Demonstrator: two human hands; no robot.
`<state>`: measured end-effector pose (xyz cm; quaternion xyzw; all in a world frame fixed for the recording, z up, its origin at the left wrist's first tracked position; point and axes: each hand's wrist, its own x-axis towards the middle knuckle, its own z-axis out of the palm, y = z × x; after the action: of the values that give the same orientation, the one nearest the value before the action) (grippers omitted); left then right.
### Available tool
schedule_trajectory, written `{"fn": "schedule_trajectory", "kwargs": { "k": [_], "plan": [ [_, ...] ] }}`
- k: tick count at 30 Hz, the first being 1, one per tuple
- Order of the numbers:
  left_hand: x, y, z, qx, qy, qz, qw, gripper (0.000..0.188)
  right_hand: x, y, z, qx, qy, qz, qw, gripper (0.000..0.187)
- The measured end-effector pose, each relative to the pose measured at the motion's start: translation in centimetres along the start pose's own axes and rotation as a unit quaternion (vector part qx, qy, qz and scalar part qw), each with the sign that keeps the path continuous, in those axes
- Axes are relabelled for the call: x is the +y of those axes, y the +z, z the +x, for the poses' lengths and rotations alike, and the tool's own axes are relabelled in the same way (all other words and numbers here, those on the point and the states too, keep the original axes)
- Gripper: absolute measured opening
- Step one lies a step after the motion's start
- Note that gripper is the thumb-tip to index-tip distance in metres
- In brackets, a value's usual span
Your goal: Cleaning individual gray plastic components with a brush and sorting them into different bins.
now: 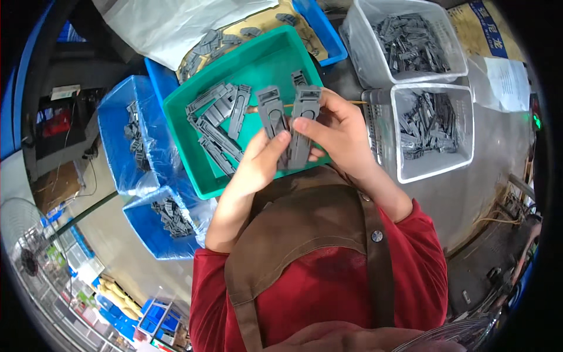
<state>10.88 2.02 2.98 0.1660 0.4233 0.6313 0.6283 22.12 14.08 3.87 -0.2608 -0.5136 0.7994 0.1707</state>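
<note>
Over the near right part of a green tray (206, 190), both my hands grip long grey plastic parts side by side. My left hand (256, 162) is closed, its thumb lying along one grey plastic part (271, 111). In my right hand (345, 138) is a second grey plastic part (307, 108), thumb on its face and fingers behind. The lower ends of the two parts meet or overlap between the hands. Several more grey parts (220, 108) lie loosely on the left side of the tray, and another stands out behind my right hand's part.
Two white baskets (404, 176) filled with grey parts stand at the right. Lined blue bins (108, 126) with smaller parts sit at the left. Behind the tray, a blue crate (337, 53) holds more parts. A fan (26, 261) stands at far left.
</note>
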Motion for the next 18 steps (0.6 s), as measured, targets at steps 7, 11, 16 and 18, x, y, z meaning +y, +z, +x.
{"fn": "schedule_trajectory", "kwargs": {
  "k": [7,11,16,18],
  "plan": [
    [1.8,-0.5,-0.3,-0.051,-0.085,-0.019,0.995,0.037,0.9,0.0,0.3,0.029,0.027,0.026,0.999,0.019],
    [0.1,-0.7,-1.0,0.063,-0.036,-0.02,0.997,0.037,2.3,0.7,0.4,0.004,-0.009,0.005,1.0,0.023],
    [0.4,-2.0,-1.7,0.012,-0.085,0.069,0.994,0.032,1.8,1.4,-0.2,-0.01,0.034,-0.005,0.999,0.021],
    [0.4,-3.0,-1.8,0.01,-0.102,0.074,0.992,0.029,1.5,1.5,-0.2,0.0,0.049,-0.023,0.999,0.018]
  ]
}}
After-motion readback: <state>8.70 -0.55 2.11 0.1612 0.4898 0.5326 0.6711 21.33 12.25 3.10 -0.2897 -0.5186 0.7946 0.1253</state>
